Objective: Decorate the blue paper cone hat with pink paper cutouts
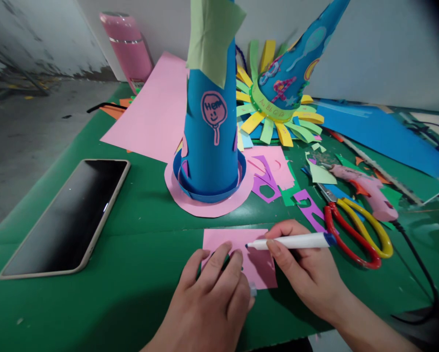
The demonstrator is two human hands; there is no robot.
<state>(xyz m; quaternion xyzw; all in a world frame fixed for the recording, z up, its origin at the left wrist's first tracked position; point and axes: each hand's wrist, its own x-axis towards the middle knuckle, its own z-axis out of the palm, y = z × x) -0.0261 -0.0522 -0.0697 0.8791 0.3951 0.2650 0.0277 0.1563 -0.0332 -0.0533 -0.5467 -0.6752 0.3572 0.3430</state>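
A small pink sheet of paper (258,271) lies on the green table. My left hand (214,288) rests on its left part with fingers spread, over a dark cut-out or mark I see only partly. A small translucent piece (253,289) shows beside that hand's thumb side; whether it is gripped I cannot tell. In my right hand (307,271) is a white marker (293,241), pinched between thumb and fingers, its dark blue tip at the paper's surface. Just behind stands a tall blue paper cone hat (212,166) with a pink brim and a balloon sticker.
Red-and-yellow scissors (351,230) and a pink glue gun (366,186) with a black cord lie at right, among paper scraps. A phone (67,215) lies at left. Behind are a pink bottle (127,49), a large pink sheet (149,112) and a second decorated cone hat (285,83).
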